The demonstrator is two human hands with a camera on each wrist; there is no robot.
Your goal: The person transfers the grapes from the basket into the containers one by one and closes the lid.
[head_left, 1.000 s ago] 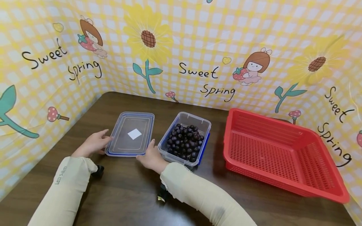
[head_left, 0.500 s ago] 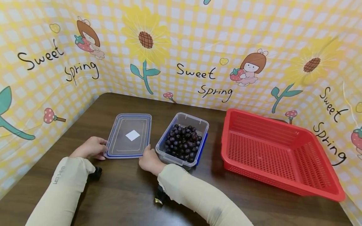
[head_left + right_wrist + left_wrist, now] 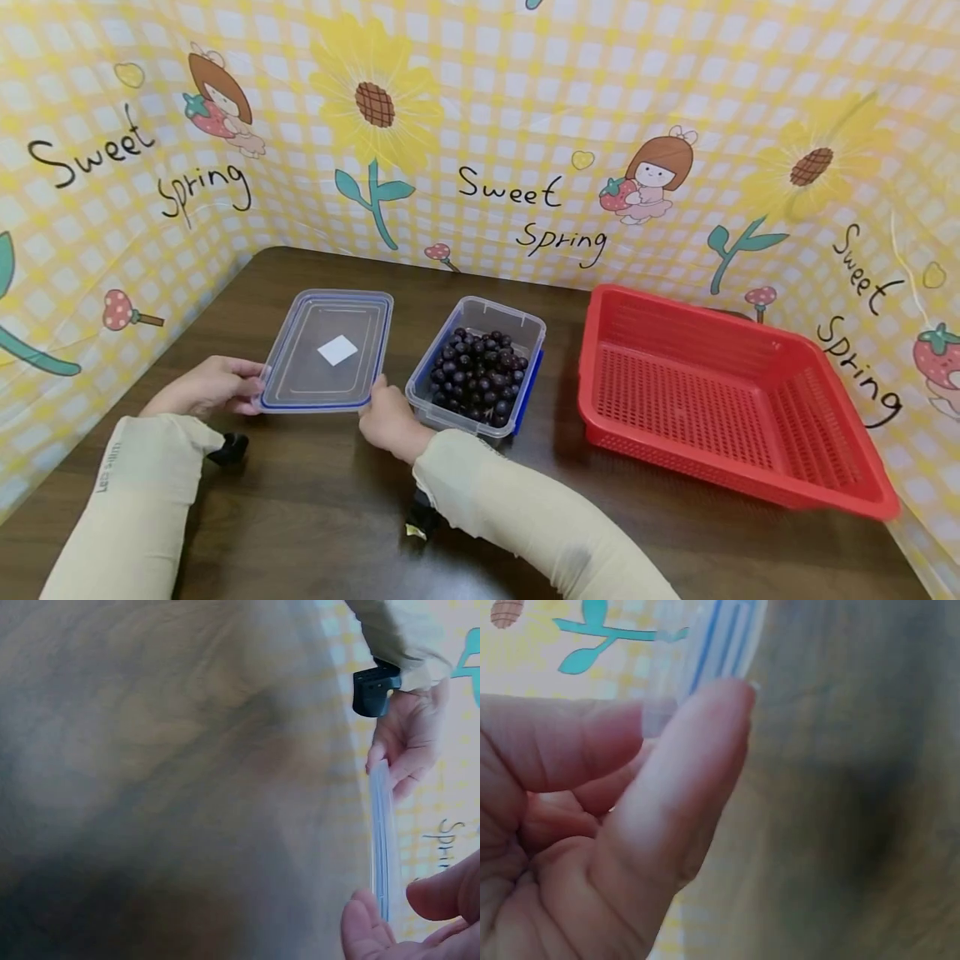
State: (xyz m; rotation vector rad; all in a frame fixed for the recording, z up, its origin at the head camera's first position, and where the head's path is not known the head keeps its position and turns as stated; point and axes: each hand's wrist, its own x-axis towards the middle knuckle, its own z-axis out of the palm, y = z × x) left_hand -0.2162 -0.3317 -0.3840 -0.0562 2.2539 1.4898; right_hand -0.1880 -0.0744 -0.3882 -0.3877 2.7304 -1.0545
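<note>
On the dark wooden tabletop [image 3: 315,500] in front of me, going left to right, I count one clear lid [image 3: 326,352] with a blue rim and a white square label, one clear container [image 3: 476,367] filled with dark grapes [image 3: 478,377], too many to count, and one empty red basket [image 3: 720,392] with perforated walls. The container stands just beside the lid; the basket sits further right, apart from it. A yellow checked backdrop [image 3: 525,100] printed with sunflowers, little girls, mushrooms and the words "Sweet Spring" wraps round the far and side edges of the tabletop.

My left hand [image 3: 201,387] pinches the lid's near left corner, thumb above and fingers under the rim, a narrow grip. My right hand [image 3: 386,417] pinches the lid's near right corner the same way, next to the container's near left corner. Between my two hands the lid lies roughly level; the right wrist view shows its thin edge [image 3: 380,840] off the wood. Both sleeves are pale beige.
</note>
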